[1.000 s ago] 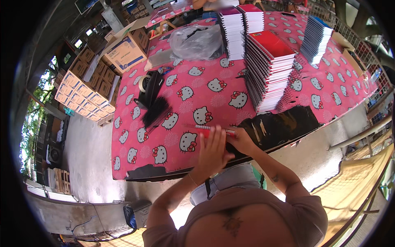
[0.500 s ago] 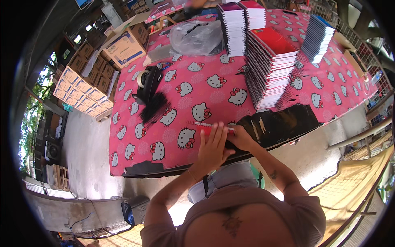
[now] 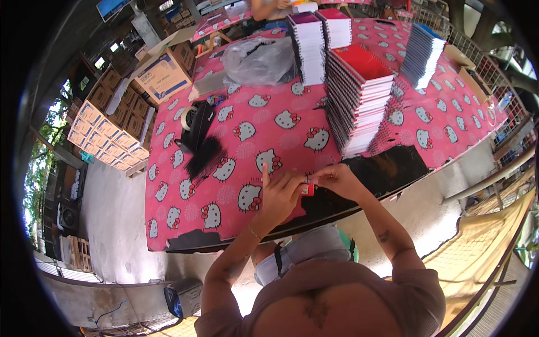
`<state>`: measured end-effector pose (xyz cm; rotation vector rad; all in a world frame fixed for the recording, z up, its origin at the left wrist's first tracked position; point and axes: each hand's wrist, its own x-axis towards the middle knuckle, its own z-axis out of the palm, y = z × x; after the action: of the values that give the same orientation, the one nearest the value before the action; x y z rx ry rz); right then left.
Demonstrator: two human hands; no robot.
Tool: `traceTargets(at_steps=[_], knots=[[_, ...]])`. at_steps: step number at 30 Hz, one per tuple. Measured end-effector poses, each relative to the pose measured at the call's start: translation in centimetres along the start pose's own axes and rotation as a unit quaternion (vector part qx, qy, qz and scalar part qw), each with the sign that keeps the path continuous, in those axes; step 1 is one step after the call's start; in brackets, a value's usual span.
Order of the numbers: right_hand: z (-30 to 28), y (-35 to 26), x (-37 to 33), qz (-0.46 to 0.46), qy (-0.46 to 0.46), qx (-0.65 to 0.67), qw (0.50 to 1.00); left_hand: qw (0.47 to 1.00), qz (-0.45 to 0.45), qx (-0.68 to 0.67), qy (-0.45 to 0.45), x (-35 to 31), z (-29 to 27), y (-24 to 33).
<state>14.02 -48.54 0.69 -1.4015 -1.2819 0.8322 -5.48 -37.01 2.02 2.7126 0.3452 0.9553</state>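
Close to the table's front edge, my left hand [image 3: 282, 195] is closed on a small red notebook [image 3: 307, 190], its index finger sticking up. Only a red corner of the notebook shows; the hand covers most of it. My right hand [image 3: 338, 181] pinches at the notebook's far edge, fingertips near those of the left. Whatever is between the right fingertips is too small to make out. Beyond my right hand rises a tall stack of red spiral notebooks [image 3: 362, 101].
A black tape dispenser [image 3: 196, 126] and a bundle of black wire coils [image 3: 206, 157] lie at left. Farther back are a clear plastic bag [image 3: 261, 62], purple notebooks [image 3: 307, 50] and dark notebooks [image 3: 422, 56]. Cartons [image 3: 106, 129] stand beyond the table. Another person's arm [image 3: 270, 8] shows at the far side.
My left hand has gone from lying flat over the notebook to gripping it. The right hand has risen to its edge and pinches there. A person's arm has come into view at the far side.
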Motion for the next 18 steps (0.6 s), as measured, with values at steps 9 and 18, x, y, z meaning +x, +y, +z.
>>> traceTargets(at_steps=[9,18], knots=[[0.2,-1.3,0.3,-0.091,-0.004,-0.047,0.995,1.000,-0.003,-0.018,0.007,0.5,-1.1,0.8],[-4.0,-14.2,-1.9,-0.284,0.369,-0.247,0.850,0.983,0.127,-0.019,0.132,11.7,-8.6,3.0]])
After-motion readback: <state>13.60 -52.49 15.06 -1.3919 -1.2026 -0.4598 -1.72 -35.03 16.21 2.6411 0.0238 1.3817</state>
